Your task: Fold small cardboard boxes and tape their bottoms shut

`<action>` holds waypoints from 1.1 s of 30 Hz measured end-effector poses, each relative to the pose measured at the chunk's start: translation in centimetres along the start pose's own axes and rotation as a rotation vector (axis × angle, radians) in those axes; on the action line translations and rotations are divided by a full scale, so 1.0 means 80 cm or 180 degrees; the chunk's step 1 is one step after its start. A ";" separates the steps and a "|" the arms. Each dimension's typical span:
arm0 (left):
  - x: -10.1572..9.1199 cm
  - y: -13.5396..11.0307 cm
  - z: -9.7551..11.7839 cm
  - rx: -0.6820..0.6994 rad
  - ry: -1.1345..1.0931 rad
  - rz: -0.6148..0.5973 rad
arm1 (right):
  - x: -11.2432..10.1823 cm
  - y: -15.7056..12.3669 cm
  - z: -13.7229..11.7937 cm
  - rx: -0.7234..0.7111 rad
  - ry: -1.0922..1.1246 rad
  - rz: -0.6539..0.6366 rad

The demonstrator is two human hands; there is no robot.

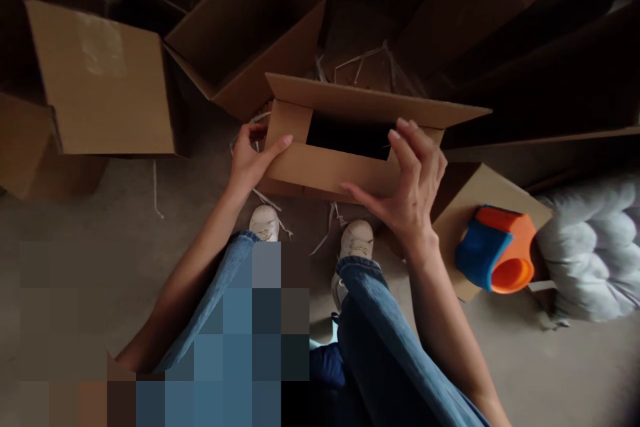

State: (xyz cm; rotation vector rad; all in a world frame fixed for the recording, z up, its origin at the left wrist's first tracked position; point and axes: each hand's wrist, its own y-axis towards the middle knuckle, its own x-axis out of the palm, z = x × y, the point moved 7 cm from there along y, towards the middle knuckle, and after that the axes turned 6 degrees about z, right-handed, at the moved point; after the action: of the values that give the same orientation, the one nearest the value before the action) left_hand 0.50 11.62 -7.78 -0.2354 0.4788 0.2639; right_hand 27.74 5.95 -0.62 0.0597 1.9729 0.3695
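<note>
A small brown cardboard box (330, 170) stands on the floor in front of my feet, its top flaps partly folded and a dark gap showing inside. My left hand (250, 160) grips its left end, thumb pressed on the left flap. My right hand (413, 180) wraps the right end, fingers curled over the flap edge and thumb on the front flap. The far long flap (370, 100) stands open behind.
Several larger open cardboard boxes (105, 80) crowd the left and back. An orange and blue tape dispenser (497, 250) lies on a flat cardboard piece (480, 190) at right, beside a white padded bundle (595, 247). White plastic strapping (360, 60) litters the concrete floor.
</note>
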 end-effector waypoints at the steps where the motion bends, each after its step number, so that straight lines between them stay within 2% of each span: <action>1: 0.001 -0.001 -0.001 -0.0042 -0.0058 -0.0002 | -0.001 0.002 -0.005 -0.0034 -0.0044 -0.0093; 5: 0.009 -0.007 -0.005 -0.0170 -0.0379 -0.0063 | -0.003 0.017 -0.030 -0.0243 -0.0115 -0.0481; 7: 0.016 -0.012 -0.009 -0.0369 -0.0588 -0.0192 | -0.002 0.025 -0.042 -0.0365 -0.0138 -0.0629; 11: 0.027 -0.021 -0.014 -0.0878 -0.0856 -0.0499 | -0.003 0.038 -0.051 -0.0419 -0.0319 -0.0693; 16: 0.026 -0.026 -0.010 -0.1234 -0.0768 -0.0482 | -0.005 0.042 -0.055 -0.0442 -0.0420 -0.0688; 24: 0.019 -0.037 0.014 -0.0879 -0.0785 -0.0850 | -0.008 0.025 -0.051 -0.0060 -0.0299 -0.0622; 33: 0.017 -0.037 0.013 -0.0931 -0.0861 -0.0877 | -0.009 0.017 -0.049 -0.0149 -0.0337 -0.0454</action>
State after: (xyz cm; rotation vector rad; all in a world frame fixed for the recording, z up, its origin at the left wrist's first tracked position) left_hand 2.98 9.35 -7.08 -0.5386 0.1345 0.0922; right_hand 24.35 6.21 1.87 -0.0893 1.8508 0.3129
